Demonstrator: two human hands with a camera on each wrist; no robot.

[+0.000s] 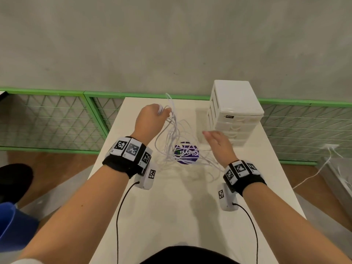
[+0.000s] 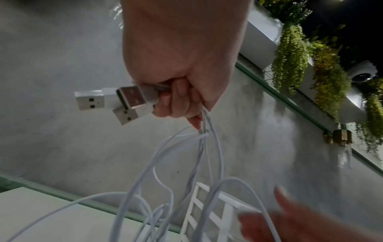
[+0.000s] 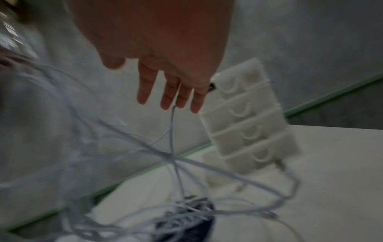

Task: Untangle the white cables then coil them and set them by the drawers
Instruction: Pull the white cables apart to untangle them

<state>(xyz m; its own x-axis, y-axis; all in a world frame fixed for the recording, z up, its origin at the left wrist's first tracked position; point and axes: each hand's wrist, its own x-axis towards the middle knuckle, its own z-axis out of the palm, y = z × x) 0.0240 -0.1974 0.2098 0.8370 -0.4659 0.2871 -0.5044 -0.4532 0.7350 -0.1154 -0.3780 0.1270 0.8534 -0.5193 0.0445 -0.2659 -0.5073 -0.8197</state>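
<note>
A tangle of thin white cables [image 1: 177,141] hangs from my raised left hand [image 1: 152,119] down onto the white table [image 1: 171,216]. That hand grips the cable ends in a fist [image 2: 182,98], and three USB plugs [image 2: 124,98] stick out of it. My right hand [image 1: 217,141] is held flat with straight fingers [image 3: 172,95] beside the hanging strands, in front of the white drawer unit [image 1: 236,111]. One strand [image 3: 172,127] runs up between two of its fingers; whether it is held is unclear. The right wrist view is blurred.
A round purple sticker [image 1: 186,153] lies on the table under the cables. The drawer unit stands at the table's back right corner. A green mesh fence [image 1: 57,119] runs behind the table. A blue object [image 1: 13,225] sits on the floor at left.
</note>
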